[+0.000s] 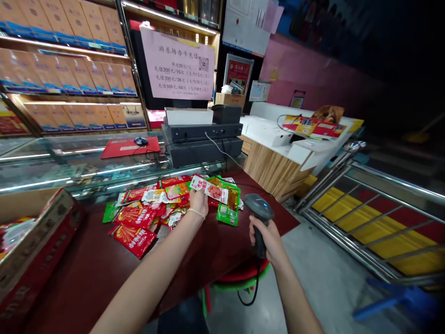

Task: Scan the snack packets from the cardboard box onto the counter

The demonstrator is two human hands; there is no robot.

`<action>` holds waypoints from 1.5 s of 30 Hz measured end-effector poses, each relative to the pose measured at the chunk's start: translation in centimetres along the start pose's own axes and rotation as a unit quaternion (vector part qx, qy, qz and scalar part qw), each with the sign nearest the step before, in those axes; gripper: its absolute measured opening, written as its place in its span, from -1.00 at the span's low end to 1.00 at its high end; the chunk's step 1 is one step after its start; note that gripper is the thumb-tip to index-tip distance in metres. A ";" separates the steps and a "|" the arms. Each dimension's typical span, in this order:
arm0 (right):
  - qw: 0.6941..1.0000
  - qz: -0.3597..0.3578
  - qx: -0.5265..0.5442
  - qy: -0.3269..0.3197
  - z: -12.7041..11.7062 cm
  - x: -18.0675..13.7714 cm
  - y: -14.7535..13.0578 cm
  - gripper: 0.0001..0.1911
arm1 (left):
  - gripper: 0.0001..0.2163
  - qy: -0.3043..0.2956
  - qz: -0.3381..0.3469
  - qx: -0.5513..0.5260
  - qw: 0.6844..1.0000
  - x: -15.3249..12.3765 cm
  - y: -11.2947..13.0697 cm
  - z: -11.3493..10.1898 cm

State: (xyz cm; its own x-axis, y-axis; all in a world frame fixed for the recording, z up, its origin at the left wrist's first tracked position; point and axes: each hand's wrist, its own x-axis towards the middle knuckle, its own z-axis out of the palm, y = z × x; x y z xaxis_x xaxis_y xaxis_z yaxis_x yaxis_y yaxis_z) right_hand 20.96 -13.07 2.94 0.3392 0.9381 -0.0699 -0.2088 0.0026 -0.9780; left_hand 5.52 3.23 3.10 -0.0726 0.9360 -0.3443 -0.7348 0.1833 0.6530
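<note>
My right hand [269,236] is wrapped round the handle of a black barcode scanner [257,207], held above the table's right side with its cord hanging down. A small blue light shows on its top. Over the pile of snack packets, my left hand [199,204] grips a white and red snack packet [210,189] at its left end. Beneath and beside it lie a green packet with a clear window [228,211] and several red packets [134,239]. The left fingertips are partly hidden behind the hand.
An open cardboard box [45,250] with packets inside stands at the left of the dark red table [100,287]. Behind are a glass counter [86,171], a red mouse pad [130,147] and a black machine [205,139]. A metal railing [392,174] runs along the right.
</note>
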 end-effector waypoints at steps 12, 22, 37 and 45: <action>0.999 -0.003 -0.027 -0.042 3.9 -0.1 -0.6 -0.60 | -0.74 -0.077 0.033 0.083 0.993 -1.4 7.5 -4.7; 0.977 -0.017 -0.114 -0.177 12.3 -1.2 -2.1 -0.61 | -0.82 -0.119 0.174 0.117 0.971 -7.1 18.0 -9.6; 0.932 -0.011 -0.075 -0.354 31.0 -5.1 0.5 -0.63 | -0.75 0.107 0.395 0.358 0.839 -13.1 39.7 -32.0; 0.924 0.016 -0.083 -0.374 35.9 -5.6 1.6 -0.60 | -0.67 0.215 0.335 0.527 0.751 -9.3 47.5 -41.7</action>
State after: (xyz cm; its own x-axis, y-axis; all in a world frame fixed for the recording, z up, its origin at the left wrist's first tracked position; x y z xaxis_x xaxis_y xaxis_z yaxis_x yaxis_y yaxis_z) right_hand -14.18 -5.91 8.79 -0.4063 0.9137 -0.0051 -0.0433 -0.0248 -0.9988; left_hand -56.83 -9.28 9.24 -0.5662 0.7815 0.2619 0.4886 0.0624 0.8703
